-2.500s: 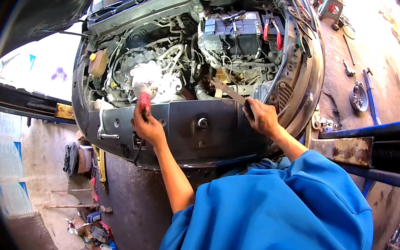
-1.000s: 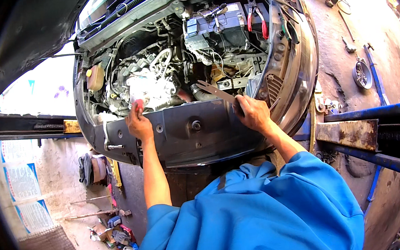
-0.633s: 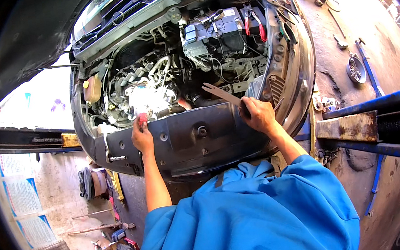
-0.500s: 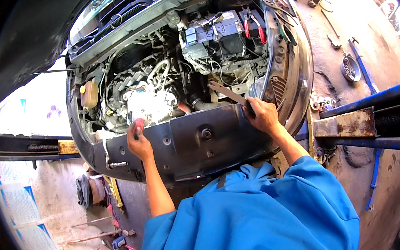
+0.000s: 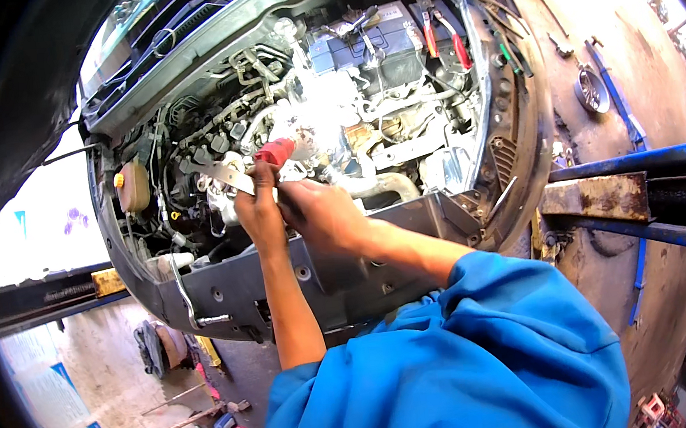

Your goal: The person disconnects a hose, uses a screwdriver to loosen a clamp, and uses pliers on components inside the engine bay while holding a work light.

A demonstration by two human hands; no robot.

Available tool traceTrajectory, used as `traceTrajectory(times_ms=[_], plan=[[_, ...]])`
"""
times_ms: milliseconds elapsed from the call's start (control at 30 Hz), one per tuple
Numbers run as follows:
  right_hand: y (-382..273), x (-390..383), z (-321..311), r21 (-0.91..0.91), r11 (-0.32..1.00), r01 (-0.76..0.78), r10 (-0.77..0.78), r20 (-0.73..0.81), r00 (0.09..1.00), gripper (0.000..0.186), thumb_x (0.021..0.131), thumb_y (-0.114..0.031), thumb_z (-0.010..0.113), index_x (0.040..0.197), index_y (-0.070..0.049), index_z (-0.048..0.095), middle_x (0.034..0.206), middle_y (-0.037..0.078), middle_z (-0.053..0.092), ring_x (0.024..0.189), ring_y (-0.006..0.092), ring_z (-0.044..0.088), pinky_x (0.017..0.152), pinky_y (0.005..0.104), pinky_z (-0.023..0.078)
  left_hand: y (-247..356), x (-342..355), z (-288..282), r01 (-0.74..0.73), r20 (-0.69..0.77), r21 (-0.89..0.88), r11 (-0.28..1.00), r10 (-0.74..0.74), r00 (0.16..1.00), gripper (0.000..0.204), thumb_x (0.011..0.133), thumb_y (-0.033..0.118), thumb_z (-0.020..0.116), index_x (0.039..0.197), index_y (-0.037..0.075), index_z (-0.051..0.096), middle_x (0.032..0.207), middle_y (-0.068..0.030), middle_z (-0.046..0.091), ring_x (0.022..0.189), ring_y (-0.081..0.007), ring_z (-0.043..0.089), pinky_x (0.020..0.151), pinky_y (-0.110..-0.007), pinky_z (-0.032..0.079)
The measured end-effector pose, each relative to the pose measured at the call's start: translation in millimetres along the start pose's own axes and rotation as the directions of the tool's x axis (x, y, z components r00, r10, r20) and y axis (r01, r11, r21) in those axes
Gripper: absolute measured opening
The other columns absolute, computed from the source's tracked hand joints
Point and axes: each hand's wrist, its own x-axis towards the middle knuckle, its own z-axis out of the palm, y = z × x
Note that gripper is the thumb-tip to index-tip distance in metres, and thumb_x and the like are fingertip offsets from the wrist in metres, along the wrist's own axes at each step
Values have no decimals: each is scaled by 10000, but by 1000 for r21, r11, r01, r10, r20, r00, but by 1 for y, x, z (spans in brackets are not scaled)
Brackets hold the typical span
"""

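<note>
Over the engine bay (image 5: 227, 126) my two hands are close together, seemingly touching. My left hand (image 5: 260, 214) is closed on a red flashlight (image 5: 277, 151), its beam falling as a white glare toward the battery. Beside it, my right hand (image 5: 318, 212) is closed on a flat metal bar (image 5: 225, 176), whose pale end sticks out to the left past my left hand. The middle of the bar is hidden by my fingers. Beyond the hands stands the dark car battery (image 5: 380, 41), with red-handled pliers (image 5: 445, 35) lying at its right side.
A black front panel (image 5: 331, 256) runs between me and the engine. A ratchet wrench (image 5: 213, 320) rests on its left part. Lift arms (image 5: 638, 190) flank the car. A metal bowl of small parts (image 5: 591, 91) sits on the floor at right. The raised hood (image 5: 10, 106) overhangs at left.
My right hand has moved left with the metal bar to meet my left hand. The left has moved forward and right with the flashlight, shifting the glare toward the battery.
</note>
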Motion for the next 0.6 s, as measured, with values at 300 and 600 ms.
traceTrajectory(times_ms=[300, 600], plan=[[221, 89, 19, -273, 921, -279, 384, 519, 764, 357, 923, -309, 509, 950, 19, 646, 951, 279, 650, 937, 433, 633, 823, 493, 507, -60, 125, 24, -167, -275, 63, 984, 178, 945, 415, 1020, 377, 496, 816, 21, 562, 689, 8, 542, 578, -70, 449, 516, -218, 329], [365, 132, 176, 196, 671, -715, 712, 99, 695, 335, 950, -290, 539, 1080, 8, 618, 833, 171, 663, 773, 244, 667, 714, 384, 523, -148, 168, 61, -226, -440, 165, 960, 277, 854, 415, 1018, 379, 485, 799, 30, 533, 686, -4, 532, 592, -85, 476, 517, -213, 342]])
